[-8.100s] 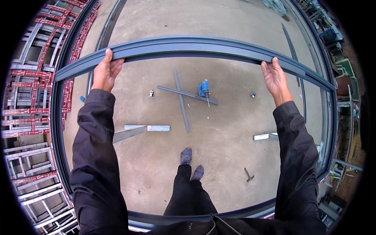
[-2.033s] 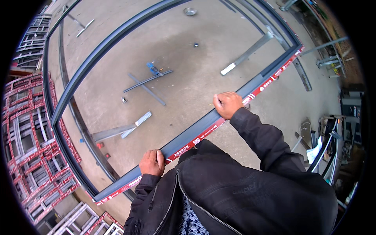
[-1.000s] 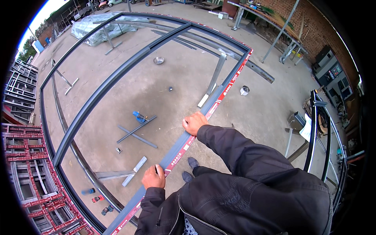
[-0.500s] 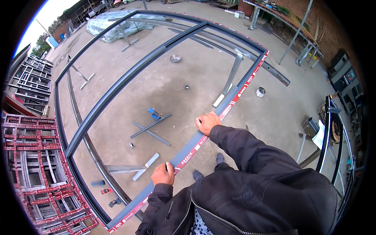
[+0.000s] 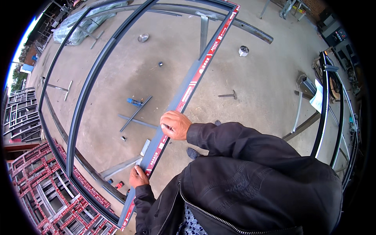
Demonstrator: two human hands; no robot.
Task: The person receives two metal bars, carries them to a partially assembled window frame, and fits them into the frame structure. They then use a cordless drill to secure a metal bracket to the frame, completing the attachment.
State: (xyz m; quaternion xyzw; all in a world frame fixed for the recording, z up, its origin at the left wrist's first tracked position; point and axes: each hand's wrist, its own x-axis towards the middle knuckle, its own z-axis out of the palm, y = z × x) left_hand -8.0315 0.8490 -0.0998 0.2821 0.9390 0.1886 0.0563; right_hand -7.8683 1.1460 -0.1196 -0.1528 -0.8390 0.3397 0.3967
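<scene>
I hold a long grey metal frame bar point(image 5: 187, 92) with a red printed strip along one edge; it runs from lower left to upper right above the concrete floor. My right hand point(image 5: 175, 124) grips the bar from above near its middle. My left hand point(image 5: 138, 177) grips it lower down, near its lower end. The bar is one side of a large grey rectangular frame point(image 5: 88, 84) whose other long bars curve away to the left. My shoe point(image 5: 193, 152) shows under the bar.
On the floor lie crossed grey bars with a blue tool point(image 5: 134, 102), a hammer point(image 5: 228, 95), a metal bowl point(image 5: 143, 37) and a small tin point(image 5: 243, 51). Red and grey window grilles point(image 5: 43, 196) are stacked at left. More frames point(image 5: 325, 105) lean at right.
The view has swung, so the bar now runs steeper toward the upper right. Both hands keep their grip on it. Eight seconds ago I held it crosswise with my arms spread.
</scene>
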